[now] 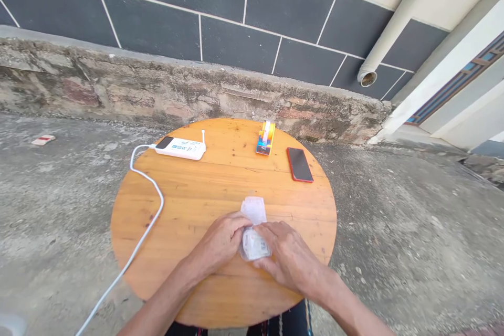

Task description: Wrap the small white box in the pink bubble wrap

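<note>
A clear plastic bag (255, 210) with something white and rounded inside lies near the front of the round wooden table (189, 189). What the white content is, I cannot make out. My left hand (225, 236) is closed at the bag's left side, thumb and fingers at its middle. On the right side, my right hand (285, 252) curls round the bag, its fingertips on the top and its thumb by the lower edge. The upper part of the bag sticks out flat beyond both hands.
A white device (180, 148) with a dark screen sits at the back left, its white cable (159, 194) running over the table's left edge. A yellow tape dispenser (265, 138) and a red-edged phone (300, 164) are at the back right. Behind stands a stone-based wall (177, 86).
</note>
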